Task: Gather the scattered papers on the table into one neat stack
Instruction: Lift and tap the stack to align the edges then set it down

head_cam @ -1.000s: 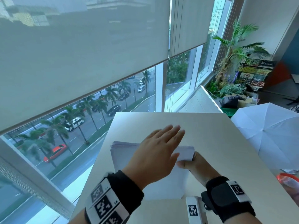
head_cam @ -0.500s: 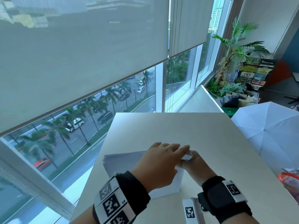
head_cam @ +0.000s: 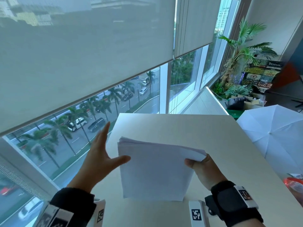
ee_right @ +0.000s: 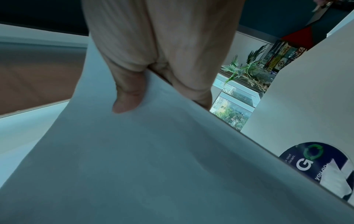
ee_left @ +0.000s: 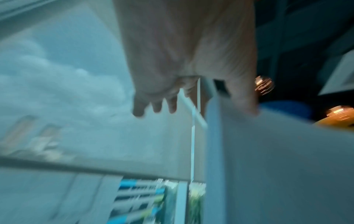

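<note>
A stack of white papers stands tilted up on its lower edge on the pale table. My right hand grips its right edge, thumb on the front sheet and fingers behind; in the right wrist view the thumb presses on the paper stack. My left hand is spread open at the stack's left edge, fingers straight and pointing away, thumb touching the front sheet. The left wrist view is blurred; it shows the left hand with its thumb on the paper stack.
A window with lowered blinds runs along the table's left side. An open white umbrella stands off the right edge, and a red-rimmed object is at the lower right. Potted plants stand in the far corner.
The stack was lying flat under my left palm; my right hand has tipped it upright. My left hand came off the top and moved to the stack's left edge, fingers spread.
</note>
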The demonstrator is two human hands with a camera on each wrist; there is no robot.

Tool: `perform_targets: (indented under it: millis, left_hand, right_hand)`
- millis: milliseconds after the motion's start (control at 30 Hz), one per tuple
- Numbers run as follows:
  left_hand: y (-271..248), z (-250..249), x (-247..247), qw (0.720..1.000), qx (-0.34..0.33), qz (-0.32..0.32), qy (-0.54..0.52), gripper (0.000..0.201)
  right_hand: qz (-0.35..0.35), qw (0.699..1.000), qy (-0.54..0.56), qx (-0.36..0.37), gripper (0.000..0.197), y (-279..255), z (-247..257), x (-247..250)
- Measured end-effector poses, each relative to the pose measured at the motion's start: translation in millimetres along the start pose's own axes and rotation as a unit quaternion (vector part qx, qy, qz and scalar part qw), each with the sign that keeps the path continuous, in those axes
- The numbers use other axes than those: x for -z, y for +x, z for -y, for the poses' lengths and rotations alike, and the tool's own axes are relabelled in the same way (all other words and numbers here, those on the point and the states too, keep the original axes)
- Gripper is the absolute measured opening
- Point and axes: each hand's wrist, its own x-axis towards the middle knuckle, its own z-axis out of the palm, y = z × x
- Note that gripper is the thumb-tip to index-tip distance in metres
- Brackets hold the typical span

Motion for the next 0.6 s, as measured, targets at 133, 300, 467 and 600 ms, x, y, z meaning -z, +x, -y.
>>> perform_targets:
  millis: [133,300,467,600]
  left_hand:
    - [-3.1,31.4,-15.9,0.93,0.086,0.138,-0.33,0.122]
    - [-6.4,35.4,-33.5,0.949,0.071,0.068,-0.298,0.02]
    - [-18.0,25.0,-56.4,0.967,0.064,-0.104,-0.223,0.015]
    - [-27.2,12.5,-63.8,0.959,0.046,-0.176,-0.216,0.01]
  right_hand:
    - [0.002,1.0,-0.026,-0.007,0.017,2.1,0.8,-4.6]
    - [0.0,0.999,-0.04,-0.002,0.042,1.3,7.2,-11.7]
    - [-0.045,0.999,-0.026,0.015,0.027,1.9,10.1,-27.6]
    - [-0.068,0.997,-0.007,0.025,0.025,-2.9,16.8,-37.7]
